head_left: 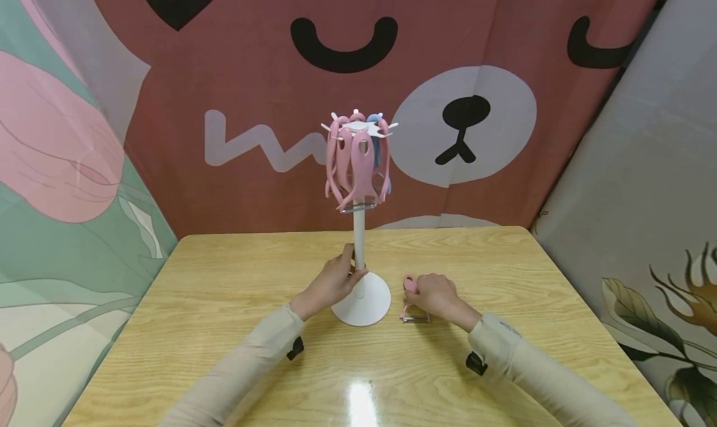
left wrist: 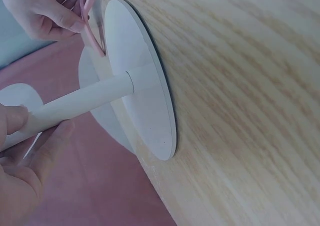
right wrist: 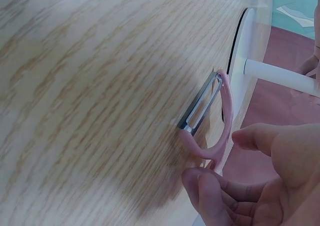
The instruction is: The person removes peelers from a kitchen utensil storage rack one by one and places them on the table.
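Observation:
My left hand (head_left: 332, 282) grips the white pole (head_left: 359, 234) of an upright rack, low down near its round base (head_left: 361, 314). Thumb and fingers wrap the pole in the left wrist view. Several pink peelers (head_left: 363, 165) and a blue one (head_left: 377, 154) hang from hooks at the rack's top. To the right of the base, my right hand (head_left: 439, 295) holds a pink Y-shaped peeler (head_left: 411, 284) by its handle, low over the table. Its metal blade (right wrist: 202, 104) faces the near side, and the right wrist view shows fingers curled at the handle, which they partly hide.
The wood-grain table (head_left: 235, 315) reaches back to a red cloth backdrop (head_left: 252, 197) with a bear print. Floral cloths hang at the left and right sides. Black wrist straps (head_left: 476, 363) sit under both sleeves.

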